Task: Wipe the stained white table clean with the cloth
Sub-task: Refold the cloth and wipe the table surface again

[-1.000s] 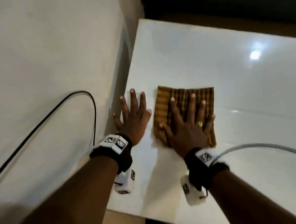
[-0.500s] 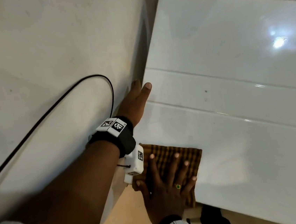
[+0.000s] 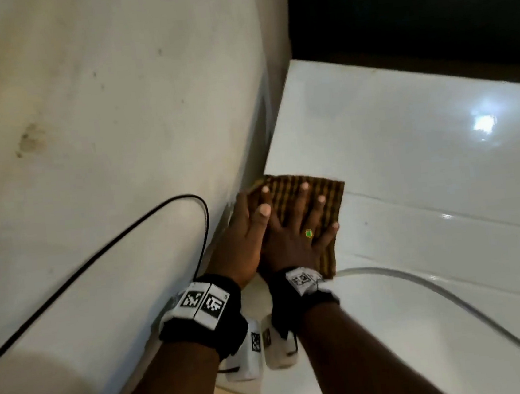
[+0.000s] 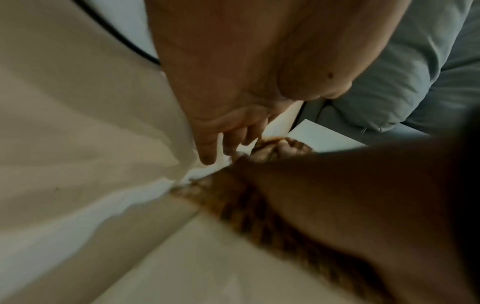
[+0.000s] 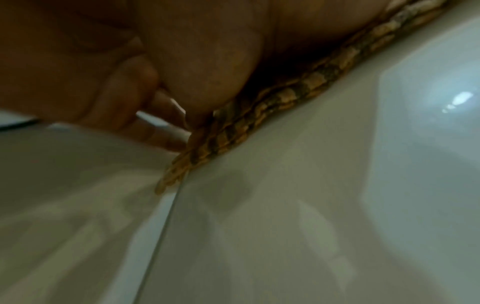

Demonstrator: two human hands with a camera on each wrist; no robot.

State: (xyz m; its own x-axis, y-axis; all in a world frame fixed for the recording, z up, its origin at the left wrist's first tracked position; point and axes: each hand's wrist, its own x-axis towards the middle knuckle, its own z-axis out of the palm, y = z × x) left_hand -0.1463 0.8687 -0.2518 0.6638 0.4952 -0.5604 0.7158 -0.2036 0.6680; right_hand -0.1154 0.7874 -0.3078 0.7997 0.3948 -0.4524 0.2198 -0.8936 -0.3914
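Head view, from the left: a stained off-white wall [image 3: 87,150] with a black cable [image 3: 97,252] looping down it, then the left hand [image 3: 244,240], turned on edge at the left border of the glossy white table [image 3: 407,149], fingers straight and gripping nothing, its thumb lying over the inner side of the right hand [image 3: 295,238]. That right hand lies flat with fingers spread, pressing the brown striped cloth [image 3: 326,196] onto the table close to the wall-side edge (a green-stoned ring [image 3: 309,233] shows on one finger). Both wrists wear black bands with printed markers. Further right a pale tube [image 3: 455,298] curves across the tabletop, and a bright light reflection [image 3: 483,123] sits on the surface.
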